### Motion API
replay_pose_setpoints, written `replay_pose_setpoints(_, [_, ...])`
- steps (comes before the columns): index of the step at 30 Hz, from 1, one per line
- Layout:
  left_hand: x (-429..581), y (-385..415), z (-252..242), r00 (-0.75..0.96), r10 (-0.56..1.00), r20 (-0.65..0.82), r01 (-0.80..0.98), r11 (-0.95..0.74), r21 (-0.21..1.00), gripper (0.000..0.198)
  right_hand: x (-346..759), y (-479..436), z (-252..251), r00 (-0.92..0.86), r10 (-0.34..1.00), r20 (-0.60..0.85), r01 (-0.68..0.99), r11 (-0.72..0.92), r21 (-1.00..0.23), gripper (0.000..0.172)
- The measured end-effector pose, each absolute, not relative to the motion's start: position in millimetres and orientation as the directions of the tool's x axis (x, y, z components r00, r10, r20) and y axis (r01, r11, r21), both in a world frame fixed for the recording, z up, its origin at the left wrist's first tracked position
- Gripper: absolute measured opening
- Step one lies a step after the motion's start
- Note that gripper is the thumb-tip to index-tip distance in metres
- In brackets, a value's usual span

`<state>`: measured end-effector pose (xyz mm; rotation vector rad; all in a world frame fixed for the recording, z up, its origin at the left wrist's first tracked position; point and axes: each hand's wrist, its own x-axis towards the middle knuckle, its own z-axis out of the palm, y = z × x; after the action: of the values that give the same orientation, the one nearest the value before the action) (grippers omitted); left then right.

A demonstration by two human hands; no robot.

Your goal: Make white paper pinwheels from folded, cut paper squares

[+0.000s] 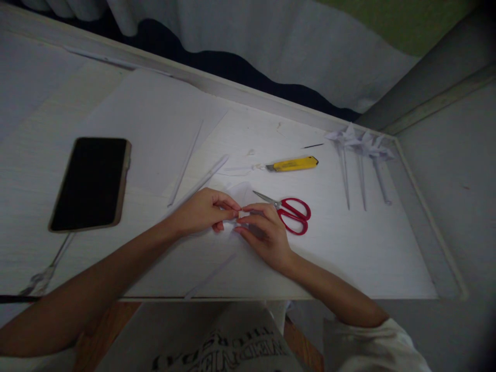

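Note:
My left hand (205, 211) and my right hand (263, 232) meet at the middle of the white desk, fingertips pinched together on a small piece of folded white paper (241, 195). Most of the paper lies under and behind my fingers. Red-handled scissors (292, 213) lie just right of my right hand, blades pointing left. A yellow utility knife (294, 164) rests a little farther back.
A black phone (91, 183) lies at the left. Thin paper strips (194, 178) and a large white sheet (155, 124) sit behind my left hand. Three folded paper pinwheels on sticks (362, 155) lie at the back right. The desk's raised rim (426, 206) runs along the right.

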<state>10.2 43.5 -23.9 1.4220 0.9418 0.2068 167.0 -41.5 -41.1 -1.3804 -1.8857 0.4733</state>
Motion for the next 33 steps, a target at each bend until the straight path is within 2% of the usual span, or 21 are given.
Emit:
replay_pose_setpoints(14, [9.1,44.6,-28.2,0.640,0.649,-0.411,0.378,0.200,0.904,0.018,167.4,-42.8,-43.9,-0.149,0.912,0.381,0.632,0.385,-0.673,0.012])
replay_pose_setpoints(33, [10.3,43.1,-21.2,0.594,0.682,-0.426,0.426,0.182,0.886,0.017,168.3,-40.4,-41.5,-0.091,0.946,0.310,0.555,0.307,-0.773,0.012])
